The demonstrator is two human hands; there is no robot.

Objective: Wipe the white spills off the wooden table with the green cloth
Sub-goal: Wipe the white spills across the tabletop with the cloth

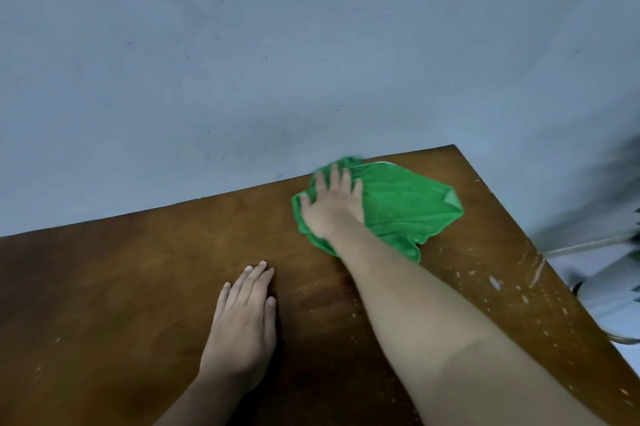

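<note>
I see a plain blue-grey wall (242, 62) directly behind the wooden table (104, 287), whose far edge sits against it; the table's far right corner is in view at upper right. The table carries everything here. Beyond its right edge I can make out something pale and blurred, which I cannot identify.

The green cloth (408, 204) lies bunched near the far right corner, just inside the far edge. My right hand (332, 204) lies flat on the cloth's left portion, fingers spread, palm down. It is not gripping the cloth; it presses it against the wood. I judge this hold is chosen so the whole palm drives the fabric across the surface. The forearm reaches diagonally from the near right.

My left hand (242, 325) rests flat and empty on bare wood toward the near middle, fingers together, well apart from the cloth. I judge it serves as a brace while the other arm reaches far.

The white spills (519, 297) show as specks and streaks along the right edge, between the cloth and the near right corner. The left part of the table looks mostly clean. I judge the right-edge strip is not yet wiped.
</note>
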